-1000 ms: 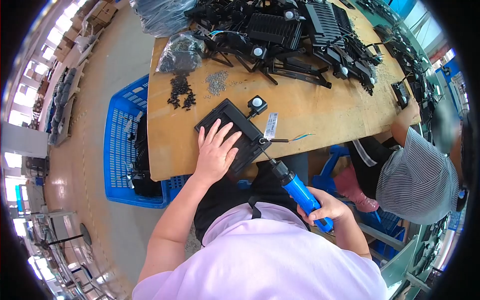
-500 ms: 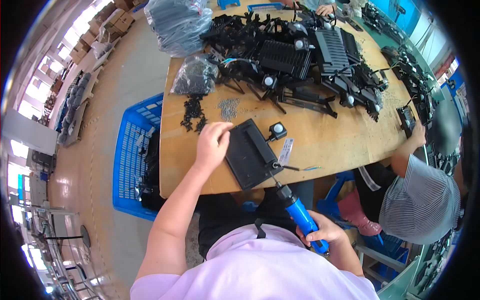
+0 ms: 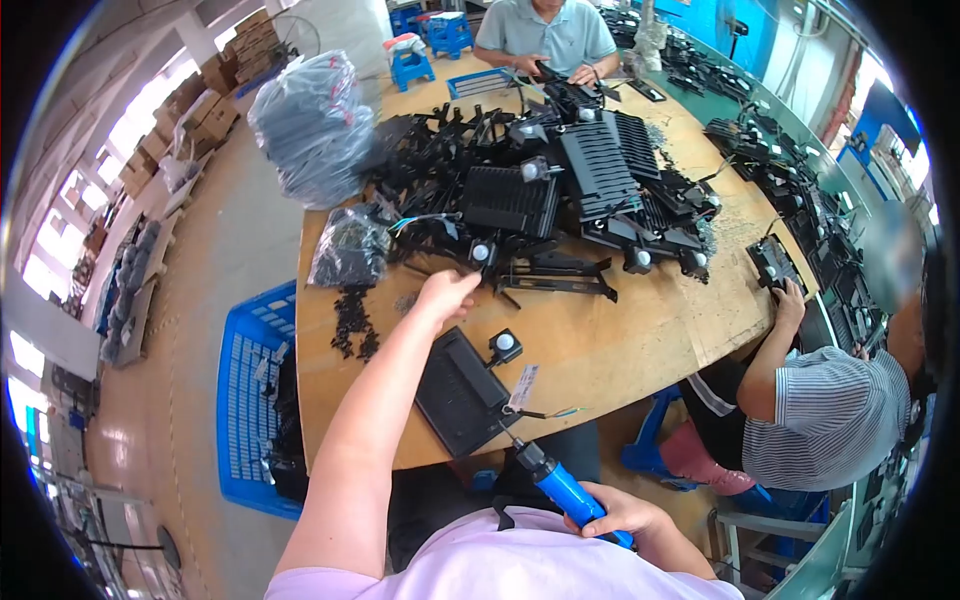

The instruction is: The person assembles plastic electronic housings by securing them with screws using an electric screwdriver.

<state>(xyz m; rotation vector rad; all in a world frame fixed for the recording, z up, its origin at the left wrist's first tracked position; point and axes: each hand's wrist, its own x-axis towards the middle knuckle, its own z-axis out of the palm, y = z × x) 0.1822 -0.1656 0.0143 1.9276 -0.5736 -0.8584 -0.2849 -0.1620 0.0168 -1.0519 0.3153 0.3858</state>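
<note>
My right hand (image 3: 622, 510) is wrapped round a blue power screwdriver (image 3: 568, 492), held at the table's front edge. Its bit points at the lower right corner of a flat black floodlight housing (image 3: 460, 390) lying on the table. Attached to that housing are a small sensor with a white dome (image 3: 505, 343), a white label (image 3: 522, 386) and a short cable (image 3: 550, 413). Beyond the housing, my left hand (image 3: 447, 297) reaches to the near edge of a heap of black brackets and lamps (image 3: 510, 200). Its fingers are pinched together beside a bracket; what is between them is hidden.
Black screws (image 3: 353, 322) lie left of my left hand, near a clear bag (image 3: 350, 245). A blue crate (image 3: 245, 420) stands left of the table. One co-worker (image 3: 545, 45) sits across; another, in a striped shirt (image 3: 830, 415), handles a lamp (image 3: 778, 265) on the right.
My left hand has left the housing's upper edge and moved forward to the heap. The camera view has tilted up, showing more of the far co-worker. The screwdriver stays in my right hand.
</note>
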